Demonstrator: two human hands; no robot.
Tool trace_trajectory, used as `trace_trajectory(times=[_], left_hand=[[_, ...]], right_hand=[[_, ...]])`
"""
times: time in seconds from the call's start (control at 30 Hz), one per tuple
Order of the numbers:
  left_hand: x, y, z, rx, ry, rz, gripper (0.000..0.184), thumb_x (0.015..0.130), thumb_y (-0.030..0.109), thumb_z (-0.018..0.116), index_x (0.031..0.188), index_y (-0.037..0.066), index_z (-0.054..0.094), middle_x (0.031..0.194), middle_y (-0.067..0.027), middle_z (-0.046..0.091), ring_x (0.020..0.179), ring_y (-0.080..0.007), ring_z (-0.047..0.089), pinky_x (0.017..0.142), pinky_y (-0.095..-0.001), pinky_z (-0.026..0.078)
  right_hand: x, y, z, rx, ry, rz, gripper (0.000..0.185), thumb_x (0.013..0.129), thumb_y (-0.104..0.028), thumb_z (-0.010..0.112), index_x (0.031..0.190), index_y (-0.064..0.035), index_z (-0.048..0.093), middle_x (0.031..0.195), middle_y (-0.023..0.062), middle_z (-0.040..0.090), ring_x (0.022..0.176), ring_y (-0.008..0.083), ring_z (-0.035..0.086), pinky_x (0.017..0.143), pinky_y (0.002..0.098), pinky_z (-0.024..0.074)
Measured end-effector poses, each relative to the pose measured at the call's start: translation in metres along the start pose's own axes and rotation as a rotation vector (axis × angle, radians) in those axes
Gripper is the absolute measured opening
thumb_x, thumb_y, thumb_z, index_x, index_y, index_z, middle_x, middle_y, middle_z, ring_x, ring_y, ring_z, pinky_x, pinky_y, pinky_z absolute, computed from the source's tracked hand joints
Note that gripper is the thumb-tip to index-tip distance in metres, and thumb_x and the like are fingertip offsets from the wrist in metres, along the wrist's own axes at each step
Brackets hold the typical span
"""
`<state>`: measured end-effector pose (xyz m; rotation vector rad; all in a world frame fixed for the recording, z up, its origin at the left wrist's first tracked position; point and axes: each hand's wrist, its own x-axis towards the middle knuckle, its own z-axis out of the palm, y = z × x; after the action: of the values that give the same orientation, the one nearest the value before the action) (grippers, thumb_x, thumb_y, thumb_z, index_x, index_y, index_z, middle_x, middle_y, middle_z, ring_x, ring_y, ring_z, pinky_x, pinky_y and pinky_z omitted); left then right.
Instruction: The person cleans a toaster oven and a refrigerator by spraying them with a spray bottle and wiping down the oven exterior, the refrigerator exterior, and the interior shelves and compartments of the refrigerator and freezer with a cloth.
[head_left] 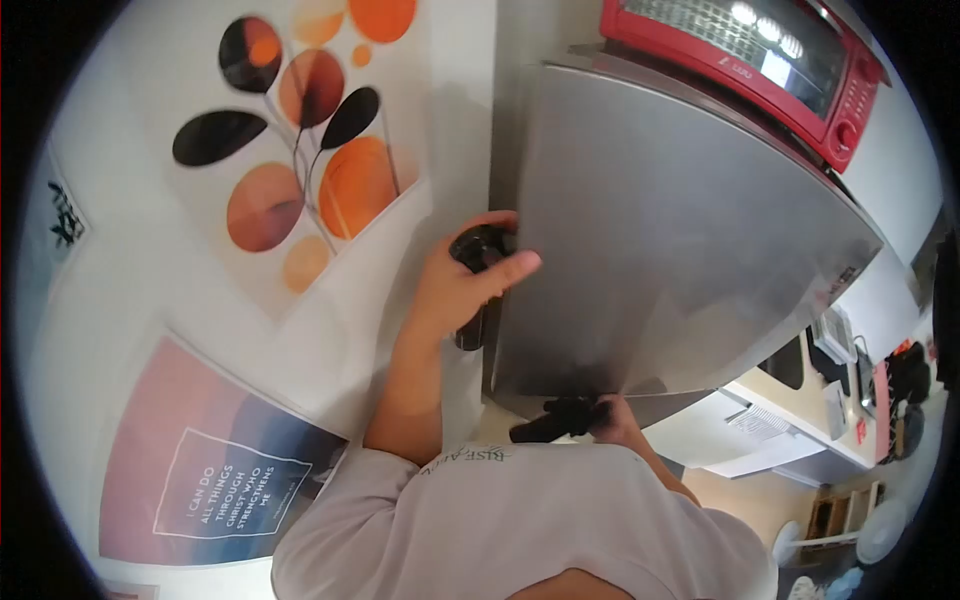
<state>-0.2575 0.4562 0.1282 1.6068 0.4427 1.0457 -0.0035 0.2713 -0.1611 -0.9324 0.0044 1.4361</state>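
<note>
My left hand (pixel 462 280) is closed around an upright black cylindrical object (pixel 470 330), its rounded glossy top showing above my palm. The thumb and fingertips of that hand lie close against the left edge of the grey refrigerator (pixel 680 230); whether they press on it I cannot tell. Low at the refrigerator's bottom edge, in front of my shirt, my right hand (pixel 614 420) is closed on a dark, elongated black object (pixel 560 418). Its kind is too dark to make out, and part of it is hidden by the fingers.
A red toaster oven (pixel 845 130) sits on top of the refrigerator. On the left wall hang a leaf-pattern poster (pixel 300 150) and a poster with lettering (pixel 230 480). To the right are a counter (pixel 770 390) with assorted items and a small wooden shelf (pixel 845 515).
</note>
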Motion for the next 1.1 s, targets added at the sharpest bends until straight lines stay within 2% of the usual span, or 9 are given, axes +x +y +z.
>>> trace_trajectory(times=[0.13,0.23,0.33,0.57,0.7,0.73,0.8,0.9,1.1], left_hand=[[-0.029,0.016,-0.016,0.099,-0.199,0.112,0.056,0.071,0.024,0.083,0.118,0.005,0.060,0.105,-0.0017,0.063,0.087,-0.0078,0.056,0.068,-0.0207,0.044],[-0.042,0.004,-0.020,-0.092,-0.341,0.115,0.067,0.068,0.013,0.083,0.127,0.004,0.053,0.109,-0.0017,0.061,0.076,-0.0046,0.053,0.062,-0.0184,0.041],[-0.043,-0.012,-0.020,-0.094,-0.470,0.345,0.070,0.070,0.012,0.082,0.131,0.005,0.051,0.122,-0.0055,0.056,0.086,-0.0054,0.053,0.062,-0.0176,0.040],[-0.072,-0.021,-0.018,-0.159,-0.663,0.494,0.078,0.073,0.014,0.077,0.140,-0.001,0.038,0.146,-0.0168,0.036,0.121,-0.0249,0.048,0.098,-0.0335,0.038],[-0.063,-0.031,-0.019,-0.353,-0.819,0.473,0.055,0.076,0.014,0.075,0.126,0.003,0.056,0.127,-0.0162,0.057,0.090,-0.0173,0.062,0.071,-0.0236,0.047],[-0.055,-0.040,-0.019,-0.365,-0.827,0.251,0.037,0.078,0.016,0.073,0.112,0.004,0.065,0.102,-0.0093,0.068,0.071,-0.0103,0.061,0.058,-0.0203,0.044],[-0.031,-0.055,-0.009,-0.291,-0.607,-0.069,0.028,0.080,0.018,0.071,0.103,0.005,0.067,0.088,-0.0043,0.069,0.067,-0.0079,0.058,0.058,-0.0222,0.045],[0.005,-0.156,0.034,0.089,-0.341,-0.143,0.025,0.080,0.020,0.069,0.099,0.005,0.066,0.083,-0.0061,0.068,0.072,-0.0153,0.063,0.064,-0.0288,0.049],[-0.015,-0.280,0.106,0.542,-0.207,-0.086,0.044,0.076,0.030,0.068,0.114,0.008,0.062,0.116,-0.0103,0.061,0.106,-0.0312,0.060,0.090,-0.0403,0.048]], right_hand=[[-0.030,0.017,-0.005,-0.032,0.162,-0.065,0.019,0.069,-0.009,0.050,0.085,-0.0024,0.056,0.095,0.0098,0.062,0.088,0.0267,0.057,0.083,0.0383,0.0458],[-0.046,0.020,-0.003,-0.099,0.202,-0.083,0.020,0.071,-0.010,0.050,0.087,-0.0021,0.057,0.095,0.0099,0.062,0.088,0.0265,0.058,0.084,0.0387,0.0460],[-0.066,0.018,0.001,-0.273,0.178,-0.077,0.021,0.073,-0.011,0.050,0.089,-0.0018,0.058,0.096,0.0099,0.062,0.089,0.0263,0.058,0.084,0.0392,0.0463],[-0.081,0.027,-0.013,-0.287,0.212,-0.025,0.032,0.084,-0.024,0.052,0.104,-0.0011,0.060,0.100,0.0097,0.063,0.093,0.0260,0.059,0.088,0.0397,0.0471],[-0.084,0.037,-0.008,-0.189,0.173,-0.186,0.039,0.088,-0.032,0.056,0.115,-0.0033,0.057,0.106,0.0087,0.062,0.100,0.0254,0.058,0.092,0.0398,0.0463],[-0.085,0.041,-0.010,-0.177,0.188,-0.199,0.039,0.088,-0.032,0.056,0.115,-0.0034,0.057,0.106,0.0087,0.062,0.100,0.0254,0.058,0.092,0.0398,0.0463],[-0.091,0.045,-0.021,-0.148,0.219,-0.221,0.039,0.088,-0.032,0.056,0.116,-0.0036,0.057,0.106,0.0086,0.062,0.100,0.0253,0.058,0.092,0.0397,0.0463],[-0.110,0.056,-0.048,-0.097,0.285,-0.273,0.039,0.088,-0.032,0.056,0.116,-0.0038,0.056,0.107,0.0084,0.062,0.100,0.0251,0.058,0.092,0.0397,0.0464],[-0.179,0.084,-0.121,0.008,0.459,-0.408,0.039,0.088,-0.032,0.056,0.117,-0.0044,0.056,0.107,0.0081,0.061,0.101,0.0247,0.058,0.092,0.0396,0.0465]])
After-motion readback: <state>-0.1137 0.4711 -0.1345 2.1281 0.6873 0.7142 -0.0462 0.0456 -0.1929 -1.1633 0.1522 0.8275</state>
